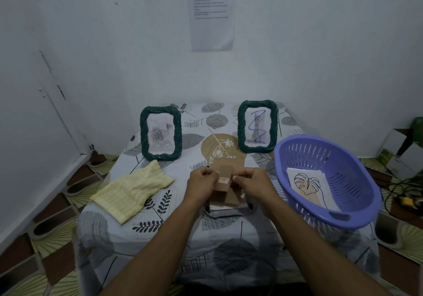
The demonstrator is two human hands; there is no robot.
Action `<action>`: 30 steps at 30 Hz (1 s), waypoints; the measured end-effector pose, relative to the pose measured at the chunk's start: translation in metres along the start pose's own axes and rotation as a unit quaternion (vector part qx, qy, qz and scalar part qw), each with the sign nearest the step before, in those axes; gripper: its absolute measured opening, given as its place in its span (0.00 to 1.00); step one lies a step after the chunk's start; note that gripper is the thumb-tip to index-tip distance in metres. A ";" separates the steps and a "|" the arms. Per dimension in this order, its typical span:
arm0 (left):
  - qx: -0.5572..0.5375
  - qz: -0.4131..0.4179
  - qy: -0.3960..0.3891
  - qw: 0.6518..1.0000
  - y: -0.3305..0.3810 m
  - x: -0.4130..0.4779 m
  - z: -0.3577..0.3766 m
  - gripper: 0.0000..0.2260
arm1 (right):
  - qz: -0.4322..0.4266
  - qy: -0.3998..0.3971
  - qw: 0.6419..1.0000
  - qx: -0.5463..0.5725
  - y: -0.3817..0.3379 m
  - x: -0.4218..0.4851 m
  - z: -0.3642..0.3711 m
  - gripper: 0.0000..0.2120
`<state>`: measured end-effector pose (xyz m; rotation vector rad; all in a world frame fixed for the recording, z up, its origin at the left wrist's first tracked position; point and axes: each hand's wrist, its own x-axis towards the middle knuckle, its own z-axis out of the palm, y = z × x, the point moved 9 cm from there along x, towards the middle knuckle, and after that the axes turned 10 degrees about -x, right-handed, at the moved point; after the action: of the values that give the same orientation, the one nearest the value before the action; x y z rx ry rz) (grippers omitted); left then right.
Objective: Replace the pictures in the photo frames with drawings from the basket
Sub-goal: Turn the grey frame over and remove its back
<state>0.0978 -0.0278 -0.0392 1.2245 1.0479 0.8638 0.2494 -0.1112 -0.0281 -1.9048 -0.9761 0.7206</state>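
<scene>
A photo frame lies face down in the middle of the table, its brown cardboard back (225, 188) and stand facing up. My left hand (202, 182) and my right hand (253, 181) both pinch that back from either side. Two green woven frames stand upright behind: the left frame (161, 133) shows a rose picture, the right frame (257, 126) shows a cat picture with a blue scribble. A purple basket (329, 181) at the right holds drawings; the top drawing (307, 187) is a leaf outline.
A yellow checked cloth (132, 190) lies at the left of the table. The table carries a leaf-patterned cover (231, 247) and stands against a white wall. Boxes (402, 149) and cables (402, 195) lie on the floor at the right.
</scene>
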 end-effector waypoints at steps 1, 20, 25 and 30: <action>-0.001 -0.004 0.002 1.000 0.000 0.001 -0.001 0.03 | 0.000 0.000 1.000 0.008 -0.001 0.000 0.000 0.07; 0.134 0.066 0.105 0.983 0.006 0.014 -0.105 0.02 | -0.136 0.059 0.902 -0.406 0.007 0.004 0.005 0.13; 0.239 0.132 0.083 0.958 0.005 0.009 -0.099 0.05 | -0.162 0.078 0.912 -0.369 0.007 0.002 0.006 0.14; 0.272 0.184 0.065 0.942 0.005 0.005 -0.095 0.08 | -0.151 0.098 0.934 -0.309 0.017 0.000 0.000 0.16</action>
<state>0.0090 0.0074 -0.0377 1.8936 1.2309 0.9826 0.2552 -0.1171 -0.0429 -2.2210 -1.4389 0.0256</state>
